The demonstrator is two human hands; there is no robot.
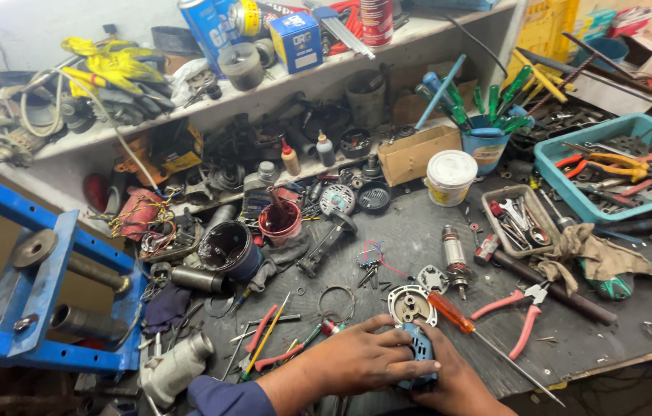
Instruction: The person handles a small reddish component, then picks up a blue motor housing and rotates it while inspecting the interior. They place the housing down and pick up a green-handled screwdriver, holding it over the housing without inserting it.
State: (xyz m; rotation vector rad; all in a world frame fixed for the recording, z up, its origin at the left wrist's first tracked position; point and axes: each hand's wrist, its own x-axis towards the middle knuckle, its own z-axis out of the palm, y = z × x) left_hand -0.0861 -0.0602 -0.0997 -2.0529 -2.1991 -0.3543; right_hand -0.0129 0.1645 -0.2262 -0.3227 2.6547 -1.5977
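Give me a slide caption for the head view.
Both hands grip a blue motor housing on a cluttered workbench.

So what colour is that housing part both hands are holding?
Blue, with dark openings; the housing shows best in the head view.

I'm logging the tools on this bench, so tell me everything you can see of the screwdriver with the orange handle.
The screwdriver has a translucent orange handle, seemingly plastic, and a long thin bare-metal shaft. It lies flat on the dark workbench, aslant: handle up-left beside a round metal cover, shaft running down-right towards the front edge. Red-handled pliers lie just right of it. Neither hand holds it; the right hand is nearest.
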